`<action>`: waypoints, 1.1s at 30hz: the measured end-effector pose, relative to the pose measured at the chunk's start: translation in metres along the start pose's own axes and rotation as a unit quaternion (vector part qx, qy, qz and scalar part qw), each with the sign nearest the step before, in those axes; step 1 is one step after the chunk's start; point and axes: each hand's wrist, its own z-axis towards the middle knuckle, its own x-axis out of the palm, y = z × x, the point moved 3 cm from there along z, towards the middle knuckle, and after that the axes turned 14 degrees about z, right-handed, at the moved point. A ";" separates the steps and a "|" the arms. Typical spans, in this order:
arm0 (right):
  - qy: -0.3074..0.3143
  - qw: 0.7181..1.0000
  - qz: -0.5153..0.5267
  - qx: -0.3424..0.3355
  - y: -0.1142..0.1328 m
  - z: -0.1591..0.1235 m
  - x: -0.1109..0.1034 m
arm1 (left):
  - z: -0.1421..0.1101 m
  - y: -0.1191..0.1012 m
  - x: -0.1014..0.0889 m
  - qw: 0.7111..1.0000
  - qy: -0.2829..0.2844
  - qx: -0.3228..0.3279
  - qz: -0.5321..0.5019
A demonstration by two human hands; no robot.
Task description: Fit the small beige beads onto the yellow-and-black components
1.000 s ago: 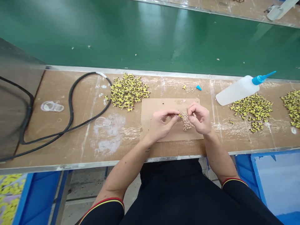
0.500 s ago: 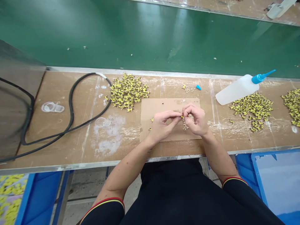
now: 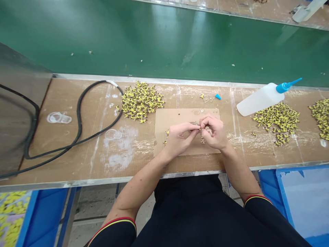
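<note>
My left hand [image 3: 181, 137] and my right hand [image 3: 213, 131] meet fingertip to fingertip over a cardboard sheet [image 3: 168, 117]. Between the left thumb and index finger is a tiny yellow piece [image 3: 199, 129], mostly hidden by the fingers. My right thumb and index finger are pinched at the same spot; whatever they hold is too small to make out. Small pale branched pieces [image 3: 203, 141] lie on the cardboard under my right hand. A few yellow pieces [image 3: 167, 131] rest left of my left hand, partly covered by it.
A heap of small yellow-and-brown pieces [image 3: 141, 101] lies at back left, with another heap [image 3: 277, 120] on the right beside a tilted white squeeze bottle [image 3: 257, 99]. A blue cap [image 3: 218, 96] sits behind the cardboard. A black cable [image 3: 78, 116] loops across the left side.
Both hands stay together in nearly the same place, with only slight finger movement. The yellow piece shows less between the fingertips. The whole view has shifted slightly.
</note>
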 end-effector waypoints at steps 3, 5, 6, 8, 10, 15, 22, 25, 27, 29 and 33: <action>0.001 1.000 -0.003 0.016 -0.002 0.000 0.001 | -0.003 -0.002 0.000 0.997 -0.019 0.042 0.060; 0.005 0.999 0.024 0.025 -0.003 -0.001 0.001 | -0.006 -0.003 0.000 0.992 -0.039 0.074 0.094; 0.008 0.999 0.044 0.031 -0.004 -0.001 0.001 | -0.007 -0.003 0.001 0.989 -0.048 0.090 0.109; 0.014 0.996 0.076 0.050 -0.006 -0.001 0.001 | -0.009 -0.003 0.001 0.982 -0.064 0.114 0.138; 0.021 0.993 0.089 0.070 -0.008 -0.001 0.001 | -0.010 0.000 0.002 0.977 -0.073 0.121 0.161; 0.036 0.989 0.097 0.109 -0.012 -0.002 0.000 | -0.009 0.006 0.004 0.963 -0.059 0.168 0.202; 0.020 0.985 0.114 0.127 -0.014 -0.002 0.004 | -0.010 0.005 0.002 0.984 -0.079 0.083 0.133; 0.005 0.980 0.158 0.124 -0.011 -0.003 0.004 | -0.009 0.007 0.002 0.998 -0.066 0.002 0.017; 0.002 0.972 0.201 0.122 -0.010 -0.005 0.003 | -0.008 0.007 0.002 0.997 -0.065 -0.015 -0.037; 0.001 0.966 0.231 0.118 -0.009 -0.006 0.003 | -0.006 0.008 0.000 0.996 -0.071 -0.018 -0.055; -0.003 0.966 0.232 0.113 -0.009 -0.007 0.003 | -0.001 0.008 -0.004 0.998 -0.051 -0.013 -0.046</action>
